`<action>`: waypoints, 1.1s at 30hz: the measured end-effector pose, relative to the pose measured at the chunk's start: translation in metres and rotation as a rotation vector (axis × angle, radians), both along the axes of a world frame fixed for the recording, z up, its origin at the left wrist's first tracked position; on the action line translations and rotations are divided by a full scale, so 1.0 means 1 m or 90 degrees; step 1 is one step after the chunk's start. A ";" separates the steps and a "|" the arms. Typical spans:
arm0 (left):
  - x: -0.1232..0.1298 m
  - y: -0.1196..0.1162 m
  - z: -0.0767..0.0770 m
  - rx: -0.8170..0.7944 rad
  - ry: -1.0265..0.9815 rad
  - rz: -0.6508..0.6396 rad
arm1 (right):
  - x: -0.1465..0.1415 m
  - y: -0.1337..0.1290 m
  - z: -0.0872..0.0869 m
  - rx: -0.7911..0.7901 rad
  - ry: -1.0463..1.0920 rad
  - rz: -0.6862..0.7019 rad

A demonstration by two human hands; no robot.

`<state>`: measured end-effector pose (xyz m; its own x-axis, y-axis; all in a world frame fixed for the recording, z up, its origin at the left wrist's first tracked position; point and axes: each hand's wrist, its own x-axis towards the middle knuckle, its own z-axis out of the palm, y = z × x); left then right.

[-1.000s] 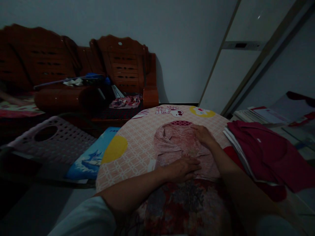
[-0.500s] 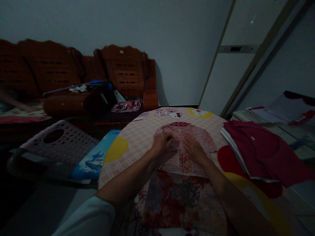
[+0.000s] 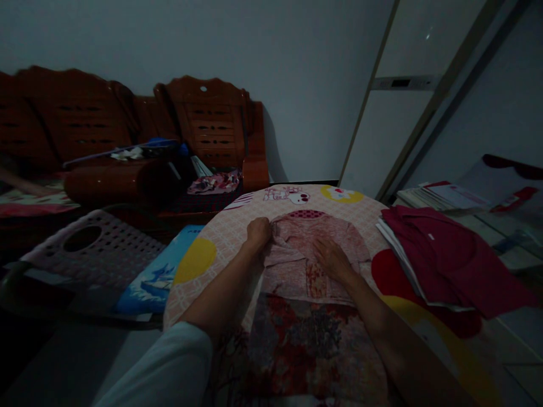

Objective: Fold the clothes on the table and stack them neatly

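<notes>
A pink heathered shirt (image 3: 297, 282) with a dark red and grey floral print on its lower part lies spread on a round table (image 3: 229, 226) covered by a patterned cloth. At the shirt's upper left edge, my left hand (image 3: 258, 233) is closed on the fabric by the sleeve. My right hand (image 3: 332, 258) rests flat on the chest of the shirt, fingers stretched out. The lower end of the shirt runs toward me between my forearms.
Folded clothes, a dark pink garment (image 3: 449, 254) on top, lie at the table's right. Papers (image 3: 449, 195) are behind them. To the left stand a woven chair (image 3: 97, 249) with a blue package (image 3: 161, 277) and a wooden sofa (image 3: 212, 124). Another person's arm (image 3: 21, 183) shows far left.
My left hand has moved left from the shirt's chest to its left edge, pulling the sleeve fabric outward. My right hand stays on the chest. The view has shifted slightly.
</notes>
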<state>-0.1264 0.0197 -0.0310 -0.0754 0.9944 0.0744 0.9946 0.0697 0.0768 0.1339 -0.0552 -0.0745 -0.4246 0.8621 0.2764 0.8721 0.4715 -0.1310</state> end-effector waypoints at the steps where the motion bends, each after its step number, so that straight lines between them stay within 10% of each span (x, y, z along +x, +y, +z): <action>1: -0.001 0.002 0.001 0.002 0.002 -0.005 | 0.000 0.000 0.000 0.000 -0.002 0.002; 10: -0.013 0.034 0.023 0.053 -0.031 -0.031 | 0.000 0.000 0.001 -0.005 -0.017 -0.002; 33: 0.030 0.079 -0.002 0.045 0.004 -0.254 | -0.001 -0.002 0.003 -0.018 0.000 -0.011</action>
<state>-0.0967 0.0992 -0.0326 0.3158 0.9381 0.1423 0.9431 -0.3268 0.0614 0.1324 -0.0569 -0.0712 -0.4095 0.8767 0.2523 0.8802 0.4525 -0.1436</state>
